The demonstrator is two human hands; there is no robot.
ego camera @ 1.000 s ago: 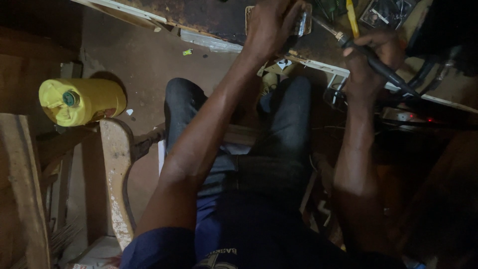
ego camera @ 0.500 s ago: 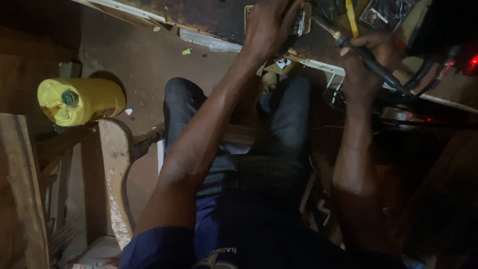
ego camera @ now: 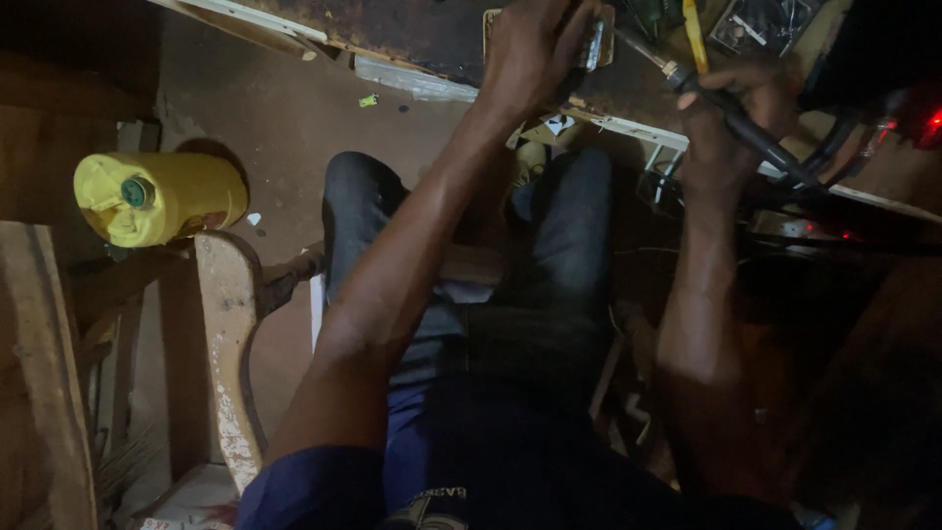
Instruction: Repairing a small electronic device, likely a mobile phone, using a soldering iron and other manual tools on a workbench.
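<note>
Table (ego camera: 412,34) runs across the top of view, dark and worn; both hands work at its near edge. Left hand (ego camera: 535,54) bears down on a small metal part (ego camera: 595,44), fingers curled shut around it, part showing just at the thumb side. Right hand (ego camera: 731,103) sits beside it, well within reach, grip closed on a black-handled tool (ego camera: 756,132). Tool's long axis slants from the right grip up toward the left grip, metal tip (ego camera: 643,49) just beside the held part; contact cannot be told.
</note>
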